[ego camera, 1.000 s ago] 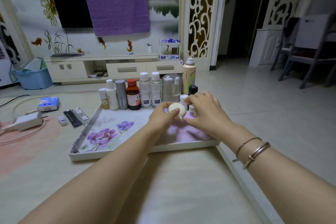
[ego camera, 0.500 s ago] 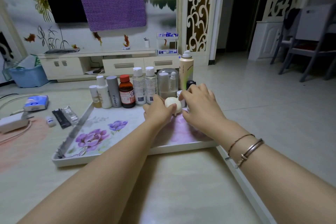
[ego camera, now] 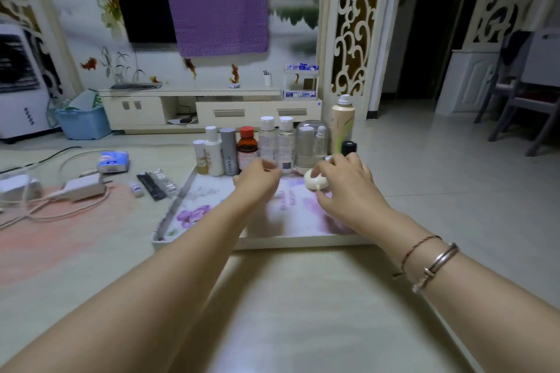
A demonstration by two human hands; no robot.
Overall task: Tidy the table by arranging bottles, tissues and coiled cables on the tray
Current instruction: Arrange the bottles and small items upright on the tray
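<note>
A white tray [ego camera: 303,242] with a purple flower print lies on the table. Along its far edge stand several bottles, among them a brown one with a red cap [ego camera: 248,148] and a tall cream spray can [ego camera: 342,124]. My right hand [ego camera: 348,185] pinches a small round white bottle [ego camera: 313,182] between thumb and forefinger, low over the tray in front of the row. My left hand [ego camera: 257,179] hovers over the tray just left of it, fingers loosely curled, holding nothing. A blue tissue pack [ego camera: 113,162] and a white charger with loose cable [ego camera: 85,188] lie left of the tray.
Between the charger and the tray lie a black sachet [ego camera: 151,189], a clear packet [ego camera: 165,182] and a tiny white bottle [ego camera: 136,189]. The table's right edge runs just past the tray. Another white adapter [ego camera: 18,188] sits at the far left.
My left hand has let go of the round white bottle and moved left. My right hand now holds that bottle alone. The view has shifted a little.
</note>
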